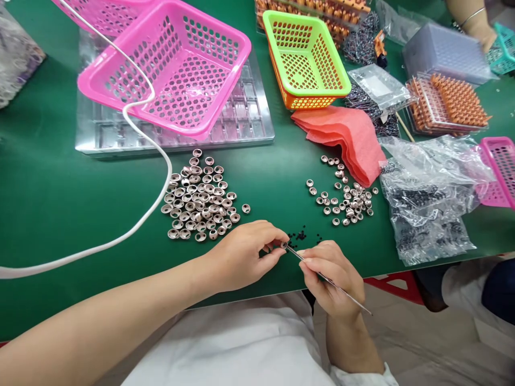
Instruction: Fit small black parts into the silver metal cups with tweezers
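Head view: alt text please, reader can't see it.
A person's left hand holds a small metal ring while the right hand points a thin metal tool at it. Two groups of similar rings and black bits lie on a green table, near baskets and plastic bags.

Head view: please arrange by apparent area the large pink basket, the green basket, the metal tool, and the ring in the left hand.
1. Large pink basket
2. Green basket
3. Metal tool, long but thin
4. Ring
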Demonstrator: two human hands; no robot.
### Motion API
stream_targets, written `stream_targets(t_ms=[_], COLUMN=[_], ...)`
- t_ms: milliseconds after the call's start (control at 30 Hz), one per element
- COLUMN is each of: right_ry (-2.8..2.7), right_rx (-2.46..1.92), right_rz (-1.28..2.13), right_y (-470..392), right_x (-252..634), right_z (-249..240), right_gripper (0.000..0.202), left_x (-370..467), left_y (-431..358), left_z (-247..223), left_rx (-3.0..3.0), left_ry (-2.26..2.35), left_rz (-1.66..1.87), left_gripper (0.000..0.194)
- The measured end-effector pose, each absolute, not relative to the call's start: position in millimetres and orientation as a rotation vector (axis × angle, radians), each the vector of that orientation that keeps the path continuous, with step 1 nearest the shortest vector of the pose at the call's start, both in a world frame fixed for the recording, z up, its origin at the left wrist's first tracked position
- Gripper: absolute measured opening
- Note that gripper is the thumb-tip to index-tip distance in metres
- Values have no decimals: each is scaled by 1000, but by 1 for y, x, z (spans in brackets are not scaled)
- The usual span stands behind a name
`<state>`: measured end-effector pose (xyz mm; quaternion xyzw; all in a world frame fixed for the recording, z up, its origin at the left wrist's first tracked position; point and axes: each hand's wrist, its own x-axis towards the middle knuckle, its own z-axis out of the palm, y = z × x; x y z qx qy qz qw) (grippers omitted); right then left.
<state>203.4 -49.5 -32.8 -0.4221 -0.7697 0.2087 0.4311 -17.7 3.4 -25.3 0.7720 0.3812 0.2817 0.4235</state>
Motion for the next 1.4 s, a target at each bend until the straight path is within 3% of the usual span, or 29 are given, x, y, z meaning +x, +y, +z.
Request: stream_targets(t_ms=[633, 800, 900, 1100, 1400], right_ry=[-1917, -1786, -1752, -2075, -2368], right_rx=[-1051, -1063, -1073, -995, -816], right_rz=[479, 508, 477, 452, 336], right_y=[-52, -55, -57, -50, -45], right_x=[205, 205, 208, 214, 220], right_z=[-34, -28, -22, -19, -28], right_gripper=[44, 22, 28, 36, 29], left_x=[-17, -17, -18, -18, -17], left_y=[4, 5, 6, 4, 3], left_z=[-26, -26, -28, -23, -20], left_rx=[1854, 1827, 1837, 1861, 1871], left_ry=[951, 920, 866, 756, 602], left_rz=[725, 739, 763, 728, 735], left_gripper=[12, 11, 11, 11, 11])
